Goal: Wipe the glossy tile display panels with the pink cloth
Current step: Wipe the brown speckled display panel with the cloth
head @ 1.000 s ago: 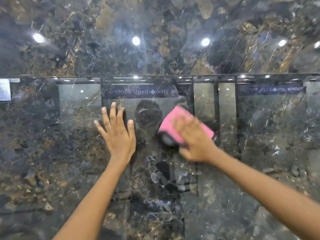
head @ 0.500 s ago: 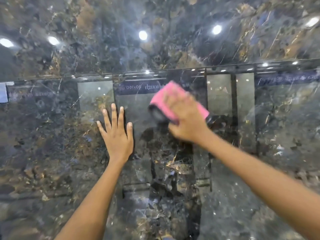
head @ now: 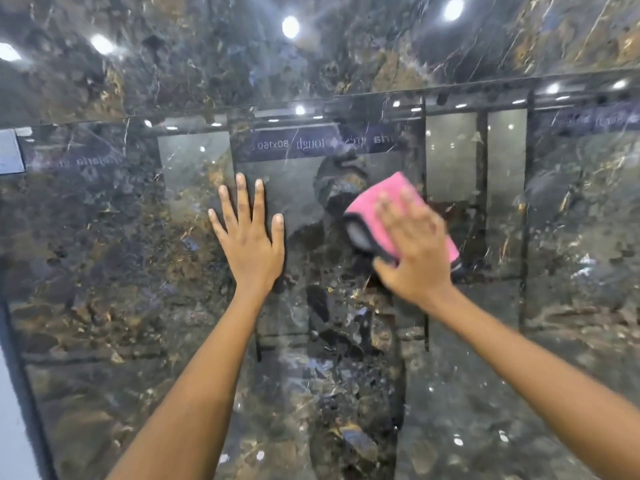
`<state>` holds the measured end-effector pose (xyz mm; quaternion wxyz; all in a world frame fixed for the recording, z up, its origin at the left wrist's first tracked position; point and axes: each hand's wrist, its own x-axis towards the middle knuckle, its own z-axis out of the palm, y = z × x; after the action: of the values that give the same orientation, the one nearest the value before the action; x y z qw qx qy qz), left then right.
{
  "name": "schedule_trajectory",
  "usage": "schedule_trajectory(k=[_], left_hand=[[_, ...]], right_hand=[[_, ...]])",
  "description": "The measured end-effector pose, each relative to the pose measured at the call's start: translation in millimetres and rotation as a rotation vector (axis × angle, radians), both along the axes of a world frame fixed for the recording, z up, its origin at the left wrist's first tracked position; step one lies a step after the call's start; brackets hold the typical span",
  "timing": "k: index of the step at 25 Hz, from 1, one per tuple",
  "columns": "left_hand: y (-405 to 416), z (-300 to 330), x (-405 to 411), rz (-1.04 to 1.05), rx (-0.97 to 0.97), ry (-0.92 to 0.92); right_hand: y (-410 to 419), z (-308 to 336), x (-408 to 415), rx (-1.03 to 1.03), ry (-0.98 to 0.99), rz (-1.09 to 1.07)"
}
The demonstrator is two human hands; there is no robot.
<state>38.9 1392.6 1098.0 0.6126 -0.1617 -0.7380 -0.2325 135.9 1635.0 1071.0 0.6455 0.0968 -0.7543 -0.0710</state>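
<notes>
Your left hand [head: 251, 249] lies flat on the lower panel [head: 104, 271], fingers straight and spread, palm against the gloss, holding nothing. Your right hand [head: 412, 256] presses the cloth [head: 377, 211] onto the same panel, just to the right of the left hand; its fingers run straight over the fabric, though motion blur smears them. The two hands are near each other but not touching.

The cloth is a folded pad, soft pink on its outer face, with a grey inner layer and a dark edge showing at its left end and at its lower right corner. It sits flat on the tile, mostly above and left of your knuckles.

The panel is dark polished stone-look tile, blue-black with rusty brown patches and thin pale veins. A straight horizontal seam [head: 381, 93] separates it from the upper panel [head: 207, 57] of the same pattern. Both surfaces mirror round ceiling lights [head: 290, 27] and reversed sign lettering [head: 273, 145].
</notes>
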Motion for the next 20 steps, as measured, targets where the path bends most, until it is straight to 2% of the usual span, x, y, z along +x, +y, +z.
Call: schedule_trajectory(k=[3,4,5,6,7,10,12,13,14,16,18,19,20], left_hand=[[-6.2,-13.7,4.1,-0.03,-0.129,0.052],[-9.6,-32.4,7.4,-0.059,-0.112,0.052],[-12.7,-55.4,10.5,-0.085,-0.058,0.032],[-16.7,-80.5,13.3,-0.09,0.006,-0.001],[-21.8,-104.9,14.2,-0.079,0.044,-0.041],[-38.2,-161.9,9.4,-0.044,0.047,-0.17],[-46.1,-189.3,3.6,-0.036,0.018,-0.198],[-48.7,-199.1,1.0,-0.041,0.002,-0.188],[-50.1,-204.7,-1.2,-0.049,-0.012,-0.177],[-52.4,-207.1,-4.6,-0.065,-0.026,-0.165],[-53.6,-205.4,-7.2,-0.083,-0.021,-0.141],[-53.4,-207.2,-8.0,-0.094,-0.016,-0.128],[-52.8,-209.8,-8.2,-0.098,-0.011,-0.111]], right_hand=[[-33.6,-93.5,-5.0,0.576,-0.292,0.012],[-37.6,-110.2,-0.8,0.721,-0.366,-0.012],[-34.3,-108.7,4.0,0.776,-0.393,-0.023],[-26.3,-93.4,7.1,0.743,-0.356,-0.022],[-16.4,-68.6,10.5,0.625,-0.276,-0.027],[27.1,10.7,23.0,0.081,0.014,-0.068],[20.9,-1.9,17.6,-0.173,0.086,-0.011],[7.7,-34.1,9.9,-0.176,0.069,0.01],[-10.6,-76.8,4.5,-0.084,-0.013,0.034],[-38.8,-162.1,6.1,0.352,-0.313,0.029],[-41.4,-197.4,18.0,0.737,-0.514,-0.016],[-33.0,-186.9,21.3,0.784,-0.525,0.013],[-26.9,-163.1,21.9,0.71,-0.455,0.04]])
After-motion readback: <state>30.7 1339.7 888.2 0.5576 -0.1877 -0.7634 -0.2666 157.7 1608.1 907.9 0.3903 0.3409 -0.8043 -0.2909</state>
